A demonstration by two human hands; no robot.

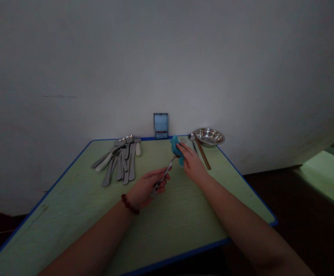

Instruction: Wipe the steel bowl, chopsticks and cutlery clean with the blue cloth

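Observation:
My left hand (147,188) grips the handle of a stainless steel utensil (167,170), with a red-brown bead bracelet (129,204) on its wrist. My right hand (192,161) pinches a teal cloth (176,151) around the utensil's far end, which the cloth hides, so I cannot tell if it is a spoon or a fork. A steel spoon (192,138) and a pair of wooden chopsticks (203,154) lie just beyond my right hand. Left of my hands lies a heap of metal spoons, forks and knives (121,161).
The hands work over a green table (69,203) with blue edging, pushed against a white wall. A steel bowl (209,137) sits at the far right corner. A blurred card (161,125) leans on the wall. Another green surface (325,176) shows far right.

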